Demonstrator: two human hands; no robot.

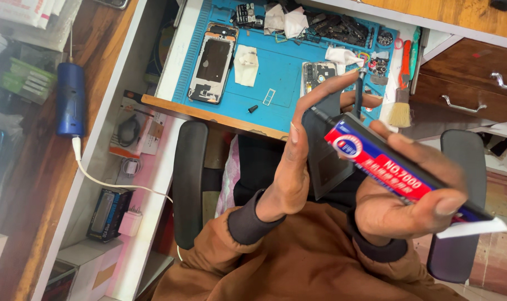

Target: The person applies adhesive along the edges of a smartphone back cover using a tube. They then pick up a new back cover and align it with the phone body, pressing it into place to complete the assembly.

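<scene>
- The person's right hand (409, 203) is closed around a red, blue and black glue tube (395, 170), thumb across the top and fingers beneath, so the thin black nozzle (323, 117) points toward the other hand.
- The left hand (298, 153) stands upright with its fingers spread around a dark flat panel (326, 159), gripping it by the edges, probably so the face stays bare where the nozzle tip meets the panel's upper edge.
- Both hands are raised over the person's lap, in front of the near edge of the blue work mat (275, 72), well apart from everything lying on it.
- On the mat, an opened phone body (211, 64) lies near the left edge, a small circuit board (318, 72) near the middle, white cloths (246, 64) between them, and a brush (401, 108) at the right edge.
- Hidden or unclear: most of the panel's far side sits behind the left palm; whether any glue is coming out is too small to tell.
- The mat's far edge and the small parts along it are cut off or blurred.
</scene>
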